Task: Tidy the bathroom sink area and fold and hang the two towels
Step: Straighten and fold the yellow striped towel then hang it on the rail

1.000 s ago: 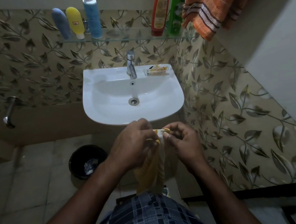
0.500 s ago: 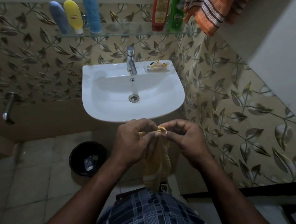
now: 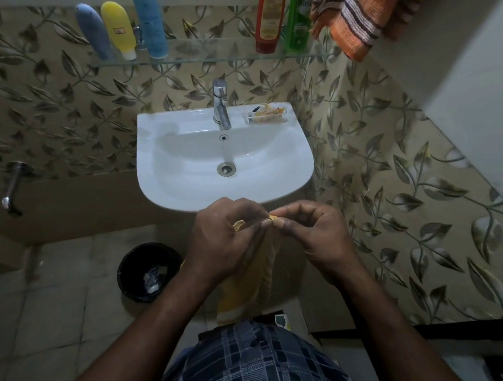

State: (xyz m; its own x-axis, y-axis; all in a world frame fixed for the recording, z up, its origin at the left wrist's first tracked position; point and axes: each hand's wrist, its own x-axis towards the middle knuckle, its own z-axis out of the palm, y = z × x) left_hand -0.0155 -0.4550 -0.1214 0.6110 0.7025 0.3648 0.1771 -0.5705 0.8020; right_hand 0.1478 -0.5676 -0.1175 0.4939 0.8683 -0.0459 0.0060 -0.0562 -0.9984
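A yellow towel (image 3: 252,279) hangs down in front of me, just below the front rim of the white sink (image 3: 157,181). My left hand (image 3: 224,242) and my right hand (image 3: 313,239) both pinch its top edge, fingertips close together. Most of the towel is hidden behind my left hand and wrist. An orange striped towel (image 3: 361,4) hangs at the top right, beside the glass shelf (image 3: 206,56).
Several bottles stand on the glass shelf: blue (image 3: 94,33), yellow (image 3: 118,28), light blue (image 3: 149,22), red (image 3: 269,10), green (image 3: 299,10). A tap (image 3: 220,104) and a clear soap dish (image 3: 266,115) sit on the sink. A black bin (image 3: 149,271) stands on the floor at left.
My hands have stayed together on the towel's top edge, shifting their pinch slightly. The view has tilted a little, so the sink sits higher.
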